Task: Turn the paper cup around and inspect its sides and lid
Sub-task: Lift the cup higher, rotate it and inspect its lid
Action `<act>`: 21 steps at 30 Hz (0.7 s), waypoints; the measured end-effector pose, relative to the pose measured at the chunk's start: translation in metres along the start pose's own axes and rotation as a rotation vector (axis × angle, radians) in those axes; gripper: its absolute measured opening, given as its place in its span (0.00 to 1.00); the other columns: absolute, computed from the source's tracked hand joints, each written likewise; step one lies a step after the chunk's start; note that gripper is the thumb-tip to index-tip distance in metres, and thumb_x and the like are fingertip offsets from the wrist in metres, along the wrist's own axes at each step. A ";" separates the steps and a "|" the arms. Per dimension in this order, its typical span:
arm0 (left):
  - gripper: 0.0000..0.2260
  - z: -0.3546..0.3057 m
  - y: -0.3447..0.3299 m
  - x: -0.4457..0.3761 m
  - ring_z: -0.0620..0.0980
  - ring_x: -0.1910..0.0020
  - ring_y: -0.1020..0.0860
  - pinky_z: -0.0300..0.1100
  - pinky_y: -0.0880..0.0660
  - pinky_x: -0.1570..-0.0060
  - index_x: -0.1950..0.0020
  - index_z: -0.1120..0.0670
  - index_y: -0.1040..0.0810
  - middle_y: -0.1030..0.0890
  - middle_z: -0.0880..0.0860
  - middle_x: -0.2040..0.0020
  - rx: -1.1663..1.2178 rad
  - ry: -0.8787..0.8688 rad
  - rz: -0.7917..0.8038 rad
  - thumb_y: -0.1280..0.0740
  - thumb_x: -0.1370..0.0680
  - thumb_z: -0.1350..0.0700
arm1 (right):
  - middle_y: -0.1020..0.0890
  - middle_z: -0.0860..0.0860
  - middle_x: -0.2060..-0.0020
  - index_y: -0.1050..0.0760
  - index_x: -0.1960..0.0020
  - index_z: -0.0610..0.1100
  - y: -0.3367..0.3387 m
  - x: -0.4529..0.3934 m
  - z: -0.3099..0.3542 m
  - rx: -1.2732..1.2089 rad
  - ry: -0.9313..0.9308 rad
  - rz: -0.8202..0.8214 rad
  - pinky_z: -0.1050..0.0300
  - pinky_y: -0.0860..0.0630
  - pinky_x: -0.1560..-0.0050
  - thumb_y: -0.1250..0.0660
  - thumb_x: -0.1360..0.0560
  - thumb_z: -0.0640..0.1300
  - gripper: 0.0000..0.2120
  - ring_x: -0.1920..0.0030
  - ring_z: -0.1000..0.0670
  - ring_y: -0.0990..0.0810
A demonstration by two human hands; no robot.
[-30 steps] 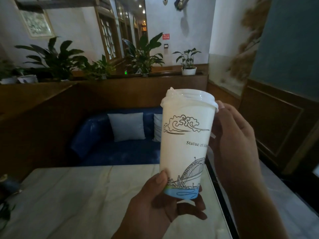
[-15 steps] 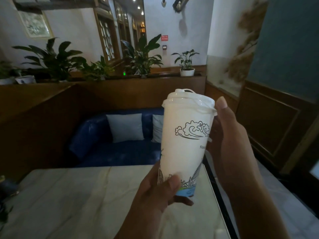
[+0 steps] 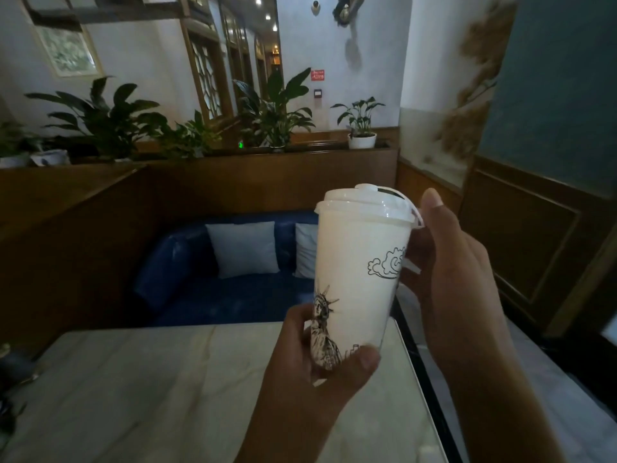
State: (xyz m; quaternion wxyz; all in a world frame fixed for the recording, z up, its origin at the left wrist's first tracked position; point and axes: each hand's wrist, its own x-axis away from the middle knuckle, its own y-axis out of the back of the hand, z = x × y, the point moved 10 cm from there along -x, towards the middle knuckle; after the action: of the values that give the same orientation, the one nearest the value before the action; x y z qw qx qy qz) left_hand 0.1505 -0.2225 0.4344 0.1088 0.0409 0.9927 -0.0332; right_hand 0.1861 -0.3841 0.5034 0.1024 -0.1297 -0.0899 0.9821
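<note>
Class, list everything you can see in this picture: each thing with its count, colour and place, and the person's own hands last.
paper cup: 1, white with line drawings, held above the table
lid: 1, white, on the cup
table: 1, pale marble, foreground
sofa: 1, blue, behind the table
cushions: 2, pale, on the sofa
potted plants: several, green, on the wooden ledge
left hand: 1, grips the cup's base
right hand: 1, beside the cup's upper right
</note>
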 end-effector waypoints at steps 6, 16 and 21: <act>0.26 -0.004 -0.001 -0.001 0.38 0.56 0.17 0.28 0.23 0.62 0.50 0.31 0.31 0.18 0.33 0.50 -0.157 -0.040 -0.034 0.23 0.43 0.38 | 0.11 0.62 0.60 0.15 0.57 0.63 -0.014 0.002 0.012 0.019 0.033 0.104 0.65 0.19 0.62 0.36 0.36 0.75 0.21 0.56 0.63 0.13; 0.33 -0.009 -0.001 -0.002 0.38 0.54 0.17 0.27 0.23 0.60 0.42 0.41 0.30 0.18 0.35 0.47 -0.204 -0.095 -0.061 0.22 0.43 0.41 | 0.11 0.51 0.52 0.18 0.40 0.51 -0.009 -0.008 0.005 -0.003 0.014 0.093 0.65 0.18 0.63 0.33 0.43 0.72 0.39 0.52 0.53 0.11; 0.33 -0.011 0.002 -0.004 0.36 0.53 0.17 0.26 0.23 0.59 0.41 0.40 0.30 0.19 0.33 0.47 -0.196 -0.123 -0.069 0.22 0.43 0.41 | 0.11 0.52 0.52 0.18 0.41 0.53 -0.008 -0.015 0.001 -0.010 0.003 0.108 0.65 0.18 0.63 0.32 0.42 0.73 0.37 0.52 0.53 0.11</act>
State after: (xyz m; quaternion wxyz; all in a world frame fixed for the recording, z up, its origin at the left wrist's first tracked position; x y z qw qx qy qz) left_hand 0.1525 -0.2201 0.4463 0.1717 -0.0062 0.9834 0.0581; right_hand 0.2014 -0.3796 0.5097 0.0490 -0.1363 -0.0876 0.9856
